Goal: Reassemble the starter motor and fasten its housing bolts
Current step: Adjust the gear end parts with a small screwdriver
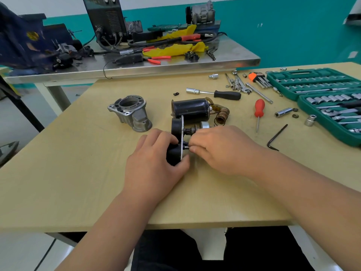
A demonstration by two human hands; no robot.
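Observation:
At the middle of the wooden table (78, 182) stands a black starter end assembly (176, 126) with a thin metal plate and two round black caps. My left hand (156, 159) grips its lower cap. My right hand (220, 147) pinches a small metal pin (186, 147) sticking out of the plate. Behind lie the black motor body (192, 108), a brass plunger with spring (222, 116) and a pinion shaft (197, 128). The grey aluminium nose housing (130, 112) sits apart to the left.
A red screwdriver (259, 112), a black-handled nut driver (214, 93), a bent hex key (277, 138), loose sockets (283, 112) and wrenches lie on the right. An open green socket case (320, 98) fills the right edge. A steel bench (136, 65) with cluttered tools stands behind.

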